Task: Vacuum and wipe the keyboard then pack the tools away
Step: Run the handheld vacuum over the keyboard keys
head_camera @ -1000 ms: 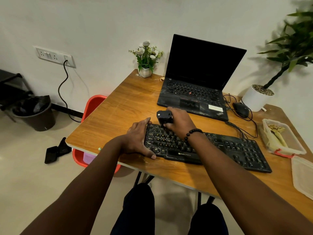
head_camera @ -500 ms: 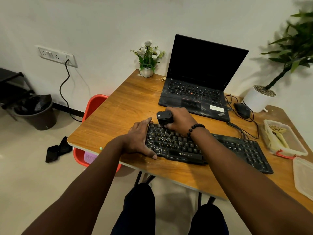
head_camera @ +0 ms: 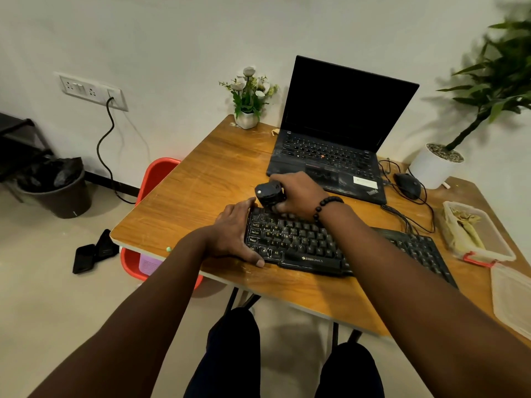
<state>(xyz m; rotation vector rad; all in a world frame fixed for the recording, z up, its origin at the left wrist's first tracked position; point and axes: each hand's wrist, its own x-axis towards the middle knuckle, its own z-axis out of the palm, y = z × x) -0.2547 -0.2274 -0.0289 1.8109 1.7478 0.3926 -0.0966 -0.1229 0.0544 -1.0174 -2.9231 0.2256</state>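
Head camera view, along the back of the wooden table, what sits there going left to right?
Small white pot of white flowers → open black laptop → black corded mouse → round white pot with a tall green plant.

The desk (head_camera: 201, 179) lies open along its left edge and across the far-left stretch, bare wood up to the small flower pot (head_camera: 246, 119) at the far-left corner. The open laptop (head_camera: 330, 156) blocks the far middle. Toward the right edge the way is crowded: mouse (head_camera: 408, 185) and its tangled cable (head_camera: 413, 216), the white planter (head_camera: 434, 168), the plastic container (head_camera: 477, 234) and its lid (head_camera: 511, 297). The keyboard (head_camera: 359, 248) spans the near edge.
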